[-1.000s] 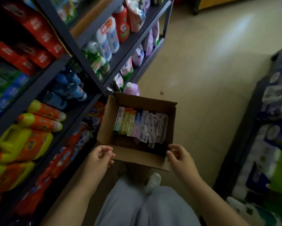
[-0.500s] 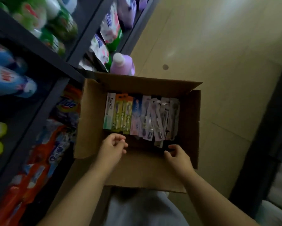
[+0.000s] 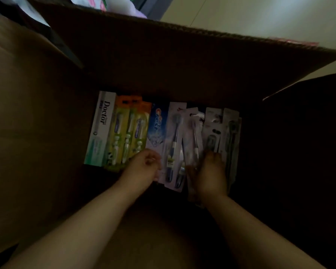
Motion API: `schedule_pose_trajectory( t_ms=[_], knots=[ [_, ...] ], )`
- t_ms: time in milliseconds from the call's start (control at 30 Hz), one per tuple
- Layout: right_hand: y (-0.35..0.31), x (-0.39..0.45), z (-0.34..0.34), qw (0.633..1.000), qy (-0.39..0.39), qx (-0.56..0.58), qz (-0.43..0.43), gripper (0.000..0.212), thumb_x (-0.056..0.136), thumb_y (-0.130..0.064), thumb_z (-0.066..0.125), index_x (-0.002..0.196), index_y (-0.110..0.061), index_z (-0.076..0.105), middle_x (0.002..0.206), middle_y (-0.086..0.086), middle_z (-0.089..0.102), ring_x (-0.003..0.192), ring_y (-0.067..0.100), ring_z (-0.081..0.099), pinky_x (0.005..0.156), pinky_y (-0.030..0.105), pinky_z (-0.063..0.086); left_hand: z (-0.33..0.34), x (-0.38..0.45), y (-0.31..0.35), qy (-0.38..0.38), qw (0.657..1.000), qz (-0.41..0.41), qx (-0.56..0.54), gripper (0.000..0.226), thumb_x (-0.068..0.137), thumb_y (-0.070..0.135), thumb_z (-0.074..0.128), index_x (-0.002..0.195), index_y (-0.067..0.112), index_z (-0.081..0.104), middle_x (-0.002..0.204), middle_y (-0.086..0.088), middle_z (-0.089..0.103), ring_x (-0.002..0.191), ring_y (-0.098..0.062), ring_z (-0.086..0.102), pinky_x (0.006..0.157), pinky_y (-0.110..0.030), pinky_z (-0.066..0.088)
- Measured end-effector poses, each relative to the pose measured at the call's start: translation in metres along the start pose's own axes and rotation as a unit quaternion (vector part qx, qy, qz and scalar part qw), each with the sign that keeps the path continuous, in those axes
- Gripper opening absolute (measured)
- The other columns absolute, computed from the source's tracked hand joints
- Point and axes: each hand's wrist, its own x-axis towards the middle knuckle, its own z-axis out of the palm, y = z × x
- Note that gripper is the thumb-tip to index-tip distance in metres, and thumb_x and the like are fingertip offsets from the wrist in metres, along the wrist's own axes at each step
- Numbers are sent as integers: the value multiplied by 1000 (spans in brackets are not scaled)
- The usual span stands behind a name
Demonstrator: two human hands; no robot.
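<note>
An open cardboard box [image 3: 163,61] fills the view. On its floor lies a row of packs: a white and green Doctor toothpaste carton [image 3: 101,129], yellow and orange toothbrush packs [image 3: 128,133], a blue Crest carton [image 3: 157,127] and several pale toothbrush blister packs [image 3: 174,136]. My left hand [image 3: 143,168] is inside the box at the near end of the Crest carton, fingers curled; whether it holds anything is too dark to tell. My right hand [image 3: 210,171] lies over one pale toothbrush pack [image 3: 192,136], with the thumb on one side and the fingers on the other.
The box's flaps stand open at left [image 3: 27,133], far side and right [image 3: 303,133]. Pale floor tiles [image 3: 260,14] show beyond the far flap. Part of a shelf with pink and white packages [image 3: 112,2] shows at the top left.
The view has dropped much closer to the box. Both hands moved from the near rim down onto the packs on the box floor.
</note>
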Motion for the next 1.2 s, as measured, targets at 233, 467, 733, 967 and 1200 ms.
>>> schedule_pose_trajectory(
  t_ms=[233,467,733,967,1200],
  knots=[
    [15,21,-7,997,-16,77,-11,35,76,-37,74,102,-18,61,95,-2,66,75,12,58,57,18,42,6,33,-4,-19,998,50,-31,24,90,-7,48,80,14,56,73,-4,63,46,-6,53,51,-20,42],
    [-11,10,-16,979,-80,181,-51,26,79,-41,73,82,-17,63,78,0,67,68,11,63,67,32,54,7,25,15,-17,993,92,-73,15,92,1,52,86,14,56,77,-6,63,61,-14,58,55,-23,47],
    [-19,-16,-10,931,-201,270,-143,30,83,-39,72,105,-28,55,90,-15,62,75,-5,58,54,6,42,2,6,12,-41,995,69,-67,17,95,21,57,107,11,63,97,-7,72,88,-22,69,81,-38,56],
    [-6,-10,7,947,-123,278,-106,31,93,-26,61,123,-20,53,94,-7,55,76,3,55,49,6,41,-25,21,4,24,996,59,-54,15,99,18,48,95,13,62,89,-10,70,81,-26,66,74,-35,54],
    [-19,12,25,985,-41,60,-156,53,95,-33,57,139,-11,39,137,8,39,122,22,46,100,24,37,-50,39,-15,71,990,58,-108,20,98,17,51,114,9,61,105,-13,69,96,-31,66,89,-42,52]
  ],
)
